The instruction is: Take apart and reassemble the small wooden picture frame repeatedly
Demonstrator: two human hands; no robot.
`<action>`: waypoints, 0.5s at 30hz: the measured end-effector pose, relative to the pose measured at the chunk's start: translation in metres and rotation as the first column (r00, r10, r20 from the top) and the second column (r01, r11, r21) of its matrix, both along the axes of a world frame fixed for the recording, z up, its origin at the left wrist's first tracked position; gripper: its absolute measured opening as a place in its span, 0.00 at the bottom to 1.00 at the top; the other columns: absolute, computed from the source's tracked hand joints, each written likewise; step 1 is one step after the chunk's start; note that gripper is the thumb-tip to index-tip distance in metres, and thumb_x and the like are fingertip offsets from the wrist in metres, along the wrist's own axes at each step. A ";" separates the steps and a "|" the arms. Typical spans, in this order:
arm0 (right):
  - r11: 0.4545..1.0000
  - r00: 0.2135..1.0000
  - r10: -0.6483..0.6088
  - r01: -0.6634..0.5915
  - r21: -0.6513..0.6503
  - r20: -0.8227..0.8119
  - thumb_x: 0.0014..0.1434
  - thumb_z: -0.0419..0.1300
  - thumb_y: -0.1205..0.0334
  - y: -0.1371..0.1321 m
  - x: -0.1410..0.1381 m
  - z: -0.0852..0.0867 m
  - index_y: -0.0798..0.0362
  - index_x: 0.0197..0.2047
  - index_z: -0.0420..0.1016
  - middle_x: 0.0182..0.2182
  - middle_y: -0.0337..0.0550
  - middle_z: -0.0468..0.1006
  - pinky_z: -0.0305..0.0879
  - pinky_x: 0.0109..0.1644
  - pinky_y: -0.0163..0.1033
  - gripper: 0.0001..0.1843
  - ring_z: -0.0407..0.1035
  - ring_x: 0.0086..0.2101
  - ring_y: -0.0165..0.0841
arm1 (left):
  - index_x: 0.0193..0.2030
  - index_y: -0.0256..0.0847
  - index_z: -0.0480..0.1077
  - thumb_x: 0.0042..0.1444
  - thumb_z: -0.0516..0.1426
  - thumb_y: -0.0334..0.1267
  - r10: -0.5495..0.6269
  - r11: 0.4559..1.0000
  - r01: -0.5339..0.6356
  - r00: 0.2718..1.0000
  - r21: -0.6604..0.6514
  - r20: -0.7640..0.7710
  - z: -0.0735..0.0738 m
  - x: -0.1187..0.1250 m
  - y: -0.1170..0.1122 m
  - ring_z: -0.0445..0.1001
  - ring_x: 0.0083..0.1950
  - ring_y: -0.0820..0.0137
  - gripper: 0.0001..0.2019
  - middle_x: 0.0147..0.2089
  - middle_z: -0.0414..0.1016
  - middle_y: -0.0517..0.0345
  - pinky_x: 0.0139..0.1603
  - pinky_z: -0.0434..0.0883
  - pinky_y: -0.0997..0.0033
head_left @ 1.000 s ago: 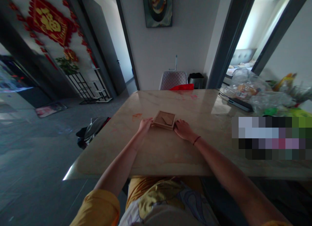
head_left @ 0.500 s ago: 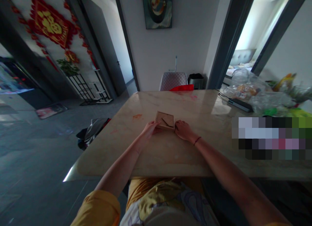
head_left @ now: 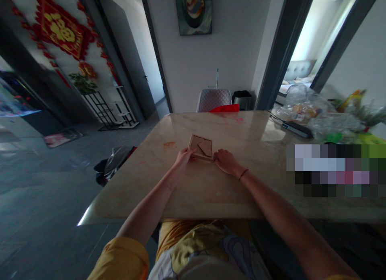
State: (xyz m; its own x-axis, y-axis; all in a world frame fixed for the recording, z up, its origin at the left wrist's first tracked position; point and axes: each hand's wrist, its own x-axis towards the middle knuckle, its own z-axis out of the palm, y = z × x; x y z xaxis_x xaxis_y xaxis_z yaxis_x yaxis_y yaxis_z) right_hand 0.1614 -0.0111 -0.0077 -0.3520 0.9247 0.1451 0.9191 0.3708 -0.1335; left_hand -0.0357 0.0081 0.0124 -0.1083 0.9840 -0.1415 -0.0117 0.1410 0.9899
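Left hand (head_left: 182, 157) now grips wooden frame (head_left: 201, 145), thumb atop.

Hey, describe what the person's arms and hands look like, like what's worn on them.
Both the left hand and right hand are ungloved. A thin, dark reddish bracelet circles the right wrist. The left arm's loose mustard-yellow sleeve leaves the forearm bare.

From my remote station, I classify this site as a home. Indicators: bed (head_left: 300, 70) through the doorway (head_left: 313, 28), upper right; red hanging decoration (head_left: 62, 28), upper left; painting (head_left: 194, 12), top centre; quilted chair (head_left: 214, 99), centre.
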 end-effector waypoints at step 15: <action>1.000 1.000 0.005 -0.005 0.011 -0.005 0.63 0.47 0.63 0.002 0.001 -0.003 0.57 0.48 0.71 0.48 0.54 0.71 0.58 0.52 0.40 0.16 0.65 0.48 0.38 | 0.57 0.45 0.68 0.54 0.54 0.49 0.434 0.888 -0.203 0.669 0.413 -0.603 0.015 -0.001 -0.016 0.70 0.30 0.72 0.24 0.29 0.74 0.60 0.30 0.61 0.76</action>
State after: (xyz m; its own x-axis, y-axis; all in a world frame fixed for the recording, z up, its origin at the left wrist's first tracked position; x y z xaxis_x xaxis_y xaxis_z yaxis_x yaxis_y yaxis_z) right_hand 0.1623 -0.0091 -0.0105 -0.3554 0.9213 0.1576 0.9166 0.3765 -0.1341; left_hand -0.0363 -0.0083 0.0276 -0.3732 0.8484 0.3755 0.6713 -0.0324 0.7405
